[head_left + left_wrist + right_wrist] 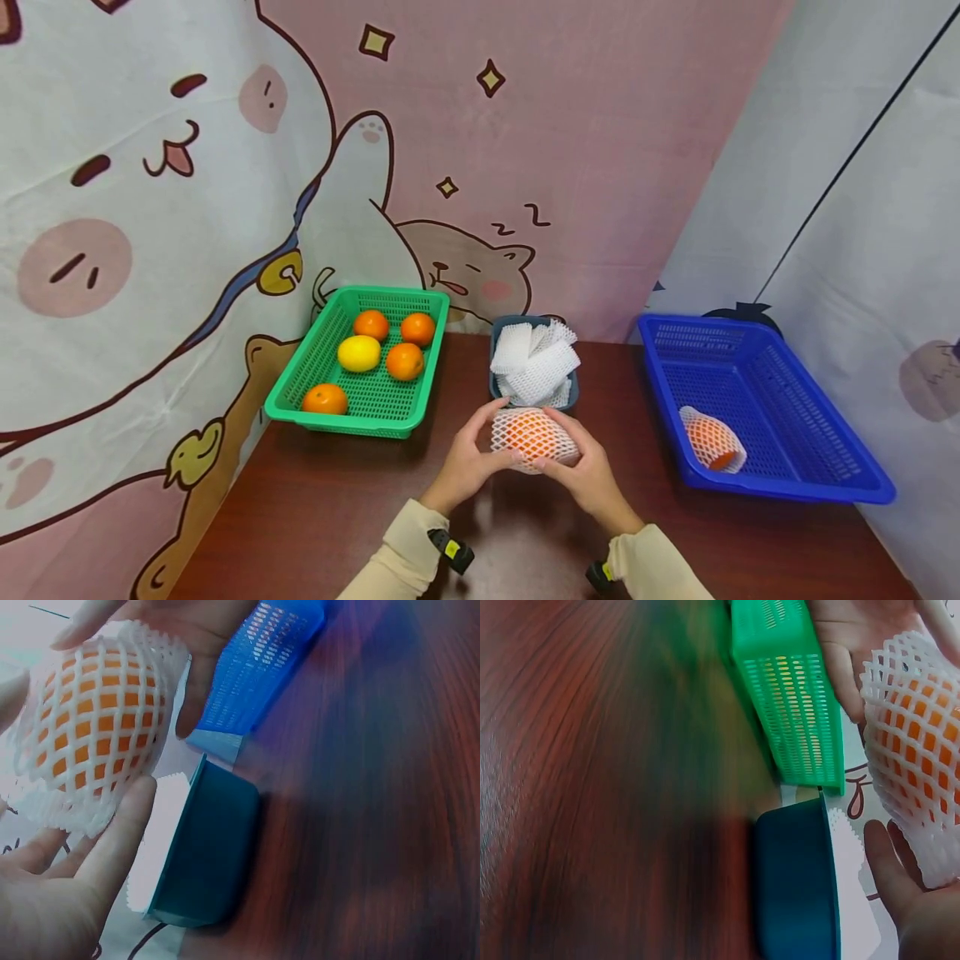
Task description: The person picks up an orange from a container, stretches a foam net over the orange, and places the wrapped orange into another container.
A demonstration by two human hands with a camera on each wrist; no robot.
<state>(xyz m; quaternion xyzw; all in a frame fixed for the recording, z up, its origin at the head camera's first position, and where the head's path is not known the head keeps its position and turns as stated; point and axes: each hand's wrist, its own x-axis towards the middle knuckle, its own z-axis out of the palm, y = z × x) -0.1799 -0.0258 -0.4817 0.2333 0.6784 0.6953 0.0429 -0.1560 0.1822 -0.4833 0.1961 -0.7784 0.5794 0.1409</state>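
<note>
At left, in a green basket (377, 403), a lemon (358, 353) and four oranges (405, 361). Centrally, holds a foam-netted orange (534, 437) between left hand (468, 458) and right hand (588, 471), with curved fingers and thumbs, just before a dark tub (795, 877) of white foam nets (536, 367). At right, in a blue basket (780, 408), another netted fruit (711, 439).

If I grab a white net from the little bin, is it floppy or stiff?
Probably floppy: the nets lie bent and bunched in the bin. It may stretch, since another hugs a rounded orange fruit. Likely light too: it's full of holes.
</note>
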